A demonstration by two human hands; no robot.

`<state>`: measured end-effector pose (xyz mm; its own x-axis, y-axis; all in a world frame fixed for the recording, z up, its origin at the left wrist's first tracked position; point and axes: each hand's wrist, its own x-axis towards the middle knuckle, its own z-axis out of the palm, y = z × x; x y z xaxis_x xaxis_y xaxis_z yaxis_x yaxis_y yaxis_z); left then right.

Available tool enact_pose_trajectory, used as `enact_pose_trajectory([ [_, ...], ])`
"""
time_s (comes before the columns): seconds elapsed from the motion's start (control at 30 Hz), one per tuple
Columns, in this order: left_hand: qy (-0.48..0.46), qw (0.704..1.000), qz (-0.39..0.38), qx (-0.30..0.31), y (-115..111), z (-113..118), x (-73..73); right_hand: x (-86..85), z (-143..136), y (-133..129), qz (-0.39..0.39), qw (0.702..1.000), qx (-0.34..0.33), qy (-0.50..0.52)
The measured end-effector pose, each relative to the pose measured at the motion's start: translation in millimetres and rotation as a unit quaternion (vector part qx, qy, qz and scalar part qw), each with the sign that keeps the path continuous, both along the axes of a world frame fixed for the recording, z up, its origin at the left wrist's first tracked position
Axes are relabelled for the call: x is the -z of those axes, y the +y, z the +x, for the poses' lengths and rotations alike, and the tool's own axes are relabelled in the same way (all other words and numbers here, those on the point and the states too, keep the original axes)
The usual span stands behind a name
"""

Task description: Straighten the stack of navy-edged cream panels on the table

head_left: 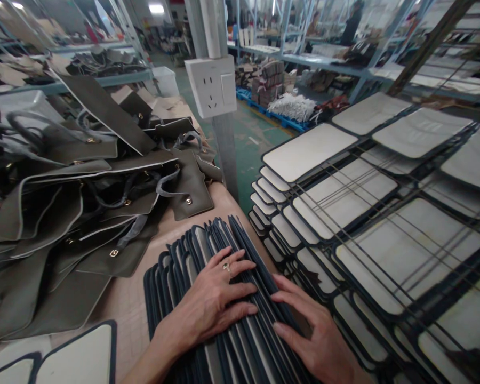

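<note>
A tight row of dark-edged flat panels (pixel 196 256) stands on edge on the table, their pale faces showing as thin strips between dark rims. Across the top edges lies my left hand (pixel 212 296), fingers spread and stretched to the right, with a ring on one finger. My right hand (pixel 312 330) rests against the right side of the row. Its thumb and fingers are apart and touch the outermost panels' edges; no separate panel shows in its grasp. The lower part of the row is out of view.
To the right, a wire rack (pixel 368 208) holds tiers of pale panels with dark borders. Olive-brown bag pieces (pixel 136 138) with wrapped handles are heaped at left. More pale panels (pixel 80 354) lie at front left. A post with a white socket box (pixel 212 85) rises behind the table.
</note>
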<state>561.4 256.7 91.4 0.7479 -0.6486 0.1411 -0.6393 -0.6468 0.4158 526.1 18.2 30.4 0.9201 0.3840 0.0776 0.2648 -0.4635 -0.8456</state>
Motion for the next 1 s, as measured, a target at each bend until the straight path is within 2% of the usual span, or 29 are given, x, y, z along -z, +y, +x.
enact_pose_trajectory([
  [0.23, -0.007, 1.0, -0.014, -0.002, 1, 0, 3.8, 1.1, 1, -1, -0.005, 1.0, 0.001, -0.009],
  [0.53, 0.006, 1.0, -0.008, 0.0, 2, 0, 3.0, -6.0, -1, 2, -0.023, 0.993, 0.014, -0.119],
  [1.0, 0.009, 1.0, -0.014, 0.001, 3, -2, 3.5, -4.8, 0, 1, -0.036, 0.993, 0.026, -0.106],
])
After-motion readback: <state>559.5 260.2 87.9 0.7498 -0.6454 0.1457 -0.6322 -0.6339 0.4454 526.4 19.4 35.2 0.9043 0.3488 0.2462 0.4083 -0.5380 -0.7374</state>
